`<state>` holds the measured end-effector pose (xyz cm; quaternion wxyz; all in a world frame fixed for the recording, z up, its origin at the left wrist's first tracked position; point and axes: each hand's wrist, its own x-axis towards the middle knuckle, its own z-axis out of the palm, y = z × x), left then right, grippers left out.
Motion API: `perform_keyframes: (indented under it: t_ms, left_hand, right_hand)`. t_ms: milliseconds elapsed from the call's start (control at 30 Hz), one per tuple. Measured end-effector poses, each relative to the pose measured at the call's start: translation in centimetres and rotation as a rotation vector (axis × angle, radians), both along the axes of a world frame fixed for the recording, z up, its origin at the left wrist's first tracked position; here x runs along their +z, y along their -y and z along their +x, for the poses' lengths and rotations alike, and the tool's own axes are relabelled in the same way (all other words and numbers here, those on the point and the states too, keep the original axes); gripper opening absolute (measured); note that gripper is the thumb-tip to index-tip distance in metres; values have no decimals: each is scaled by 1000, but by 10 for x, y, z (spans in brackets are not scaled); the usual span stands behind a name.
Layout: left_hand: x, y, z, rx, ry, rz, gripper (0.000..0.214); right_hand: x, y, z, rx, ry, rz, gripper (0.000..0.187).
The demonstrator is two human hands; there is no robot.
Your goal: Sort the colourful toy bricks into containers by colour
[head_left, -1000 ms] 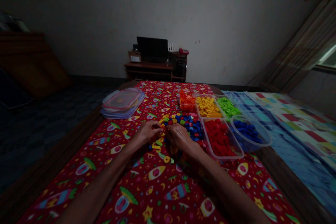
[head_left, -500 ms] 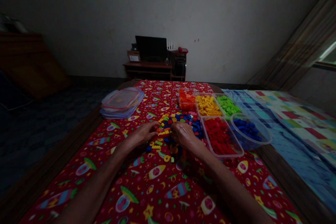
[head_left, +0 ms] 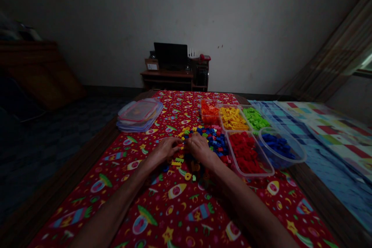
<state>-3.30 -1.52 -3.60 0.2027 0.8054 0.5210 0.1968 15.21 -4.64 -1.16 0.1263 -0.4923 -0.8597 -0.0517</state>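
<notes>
A mixed pile of small plastic toy building blocks (head_left: 217, 139) in blue, yellow, red and green lies on the red patterned tablecloth (head_left: 177, 213). At the pile's left edge is my left hand (head_left: 167, 148), its fingers and thumb curled toward each other; what lies between them is too dark and small to make out. My right hand (head_left: 198, 147) is bent down over the middle of the pile, fingers closed, with the fingertips hidden behind the hand. A few stray pieces, among them a round yellow block (head_left: 187, 176), lie just below the hands.
To the right stand clear tubs of sorted blocks: an orange tub (head_left: 209, 113), a yellow tub (head_left: 233, 118), a green tub (head_left: 255, 118), a red tub (head_left: 247, 155) and a round blue tub (head_left: 280, 147). Stacked lids (head_left: 140, 114) lie at the left. A monitor (head_left: 171, 55) stands beyond.
The view has shifted slightly, so everything sits a little farther right. My two hands have come slightly closer together over the pile; the tubs and lids stay in place.
</notes>
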Motion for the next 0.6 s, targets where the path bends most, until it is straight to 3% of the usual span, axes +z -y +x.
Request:
perform_keyframes:
  t_ms: [233,467,600]
  left_hand:
    - [-4,-2,0,-55,-25,67,18]
    - [10,4,4,-4,14,24,10]
    - [16,5,5,25,79,-12,16]
  right_hand:
    - [-10,9,4,-22,2,92,26]
    - [-23,1,3,16,-65,122,22]
    - [-20,-4,7,45,-141,114,17]
